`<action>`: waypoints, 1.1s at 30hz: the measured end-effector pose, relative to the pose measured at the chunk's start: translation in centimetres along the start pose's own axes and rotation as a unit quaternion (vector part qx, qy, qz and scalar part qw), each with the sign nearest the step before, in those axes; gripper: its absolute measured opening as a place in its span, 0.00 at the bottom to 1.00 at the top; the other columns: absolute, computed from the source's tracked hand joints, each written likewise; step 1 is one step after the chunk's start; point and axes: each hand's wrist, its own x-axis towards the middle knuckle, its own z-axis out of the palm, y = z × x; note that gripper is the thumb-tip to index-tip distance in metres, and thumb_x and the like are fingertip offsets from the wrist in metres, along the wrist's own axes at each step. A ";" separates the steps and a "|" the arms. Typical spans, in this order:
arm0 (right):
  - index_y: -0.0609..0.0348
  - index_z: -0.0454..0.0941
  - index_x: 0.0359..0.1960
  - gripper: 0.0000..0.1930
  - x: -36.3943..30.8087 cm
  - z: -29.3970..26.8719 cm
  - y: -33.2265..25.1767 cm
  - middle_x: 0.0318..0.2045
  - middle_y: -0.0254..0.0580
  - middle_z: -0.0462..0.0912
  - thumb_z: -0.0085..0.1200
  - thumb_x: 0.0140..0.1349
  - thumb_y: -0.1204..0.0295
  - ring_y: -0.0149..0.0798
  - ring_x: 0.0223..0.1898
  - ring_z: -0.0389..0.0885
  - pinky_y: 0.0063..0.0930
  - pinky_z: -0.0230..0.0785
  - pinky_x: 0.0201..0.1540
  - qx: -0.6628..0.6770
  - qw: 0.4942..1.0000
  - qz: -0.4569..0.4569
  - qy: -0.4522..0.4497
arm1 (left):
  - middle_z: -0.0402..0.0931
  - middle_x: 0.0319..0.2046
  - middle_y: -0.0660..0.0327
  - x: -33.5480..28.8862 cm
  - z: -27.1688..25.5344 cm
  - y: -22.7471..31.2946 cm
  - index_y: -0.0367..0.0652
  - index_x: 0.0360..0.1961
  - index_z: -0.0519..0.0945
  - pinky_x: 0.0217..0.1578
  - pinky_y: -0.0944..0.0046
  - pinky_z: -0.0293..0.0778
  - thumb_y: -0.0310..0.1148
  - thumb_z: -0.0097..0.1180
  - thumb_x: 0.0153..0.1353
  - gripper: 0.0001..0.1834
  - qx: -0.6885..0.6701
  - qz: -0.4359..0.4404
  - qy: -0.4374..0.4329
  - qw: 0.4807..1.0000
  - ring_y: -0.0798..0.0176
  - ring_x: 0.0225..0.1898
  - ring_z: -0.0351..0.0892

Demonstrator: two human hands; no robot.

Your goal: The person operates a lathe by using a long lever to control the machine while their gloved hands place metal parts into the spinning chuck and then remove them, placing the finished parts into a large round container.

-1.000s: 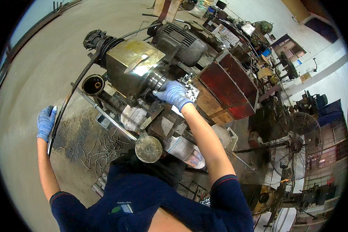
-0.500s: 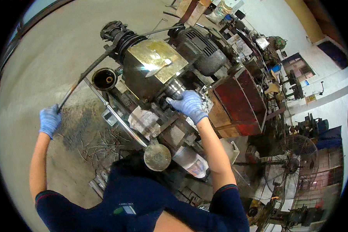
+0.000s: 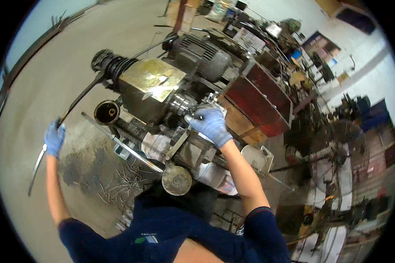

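My left hand, in a blue glove, is closed round the end of a long dark lever that runs to the pulley end of an oily machine. Below that hand a thin metal rod sticks out; whether the fingers hold it is hard to tell. My right hand, gloved too, is beside the shiny metal spindle nose. Its fingers are curled, and a small dark piece shows at the thumb. A brass-coloured plate covers the headstock.
A motor stands behind the headstock. On the right is a red metal bin. A round metal disc and a long shiny bar lie near my body. Metal scraps litter the floor, and a large fan stands at right.
My view has turned, shifting the machine left. A thin rod now shows below my left hand, which stays on the lever. My right hand has drawn slightly back from the spindle nose, fingers more curled.
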 end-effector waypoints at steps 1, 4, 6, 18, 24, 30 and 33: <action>0.58 0.81 0.19 0.22 -1.4 -0.8 1.3 0.23 0.44 0.79 0.56 0.46 0.48 0.48 0.30 0.77 0.39 0.67 0.38 0.005 0.997 -0.038 0.074 | 0.77 0.25 0.52 0.1 -0.5 4.2 0.43 0.40 0.78 0.32 0.54 0.71 0.43 0.53 0.56 0.17 -0.041 0.066 0.114 0.990 0.51 0.27 0.76; 0.59 0.81 0.21 0.15 -6.5 -2.9 4.4 0.26 0.42 0.81 0.63 0.43 0.58 0.45 0.34 0.78 0.34 0.68 0.40 0.074 0.990 0.024 0.121 | 0.74 0.23 0.52 -7.6 10.0 4.3 0.38 0.37 0.77 0.32 0.58 0.69 0.46 0.51 0.58 0.20 -0.224 -0.215 -0.106 0.945 0.55 0.25 0.70; 0.60 0.82 0.23 0.13 -10.9 -4.4 6.9 0.29 0.43 0.82 0.63 0.45 0.62 0.43 0.35 0.79 0.31 0.69 0.41 0.041 0.988 0.121 0.087 | 0.76 0.27 0.47 -13.2 17.9 5.6 0.37 0.35 0.77 0.36 0.57 0.71 0.47 0.55 0.53 0.22 -0.309 -0.192 -0.280 0.888 0.50 0.29 0.75; 0.62 0.80 0.35 0.20 -34.8 -8.3 22.1 0.33 0.49 0.82 0.63 0.47 0.59 0.41 0.35 0.80 0.30 0.70 0.41 -0.084 0.890 0.444 0.061 | 0.79 0.33 0.55 -9.4 19.4 10.9 0.50 0.30 0.80 0.37 0.55 0.72 0.43 0.47 0.53 0.13 0.110 0.161 -0.435 0.879 0.52 0.38 0.78; 0.56 0.72 0.52 0.34 -42.3 -7.5 29.8 0.50 0.51 0.74 0.57 0.45 0.50 0.51 0.53 0.70 0.39 0.62 0.56 -0.286 0.817 0.491 -0.099 | 0.80 0.33 0.51 -5.9 7.3 9.0 0.38 0.38 0.79 0.39 0.60 0.73 0.42 0.52 0.58 0.17 -0.226 -0.087 -0.299 0.923 0.55 0.36 0.79; 0.51 0.72 0.51 0.31 -41.0 -6.8 33.5 0.54 0.47 0.71 0.56 0.46 0.50 0.51 0.60 0.62 0.41 0.52 0.63 -0.241 0.756 0.583 -0.176 | 0.79 0.29 0.55 3.1 -5.3 24.5 0.43 0.50 0.75 0.32 0.63 0.73 0.46 0.53 0.58 0.23 -0.345 -0.024 -0.040 0.937 0.63 0.27 0.78; 0.52 0.75 0.46 0.29 -43.1 -6.0 33.6 0.50 0.47 0.75 0.55 0.46 0.47 0.51 0.56 0.66 0.43 0.53 0.61 -0.246 0.772 0.570 -0.133 | 0.77 0.27 0.54 5.9 -5.2 29.8 0.50 0.57 0.69 0.30 0.59 0.72 0.54 0.52 0.56 0.30 -0.203 -0.014 -0.107 0.973 0.56 0.26 0.78</action>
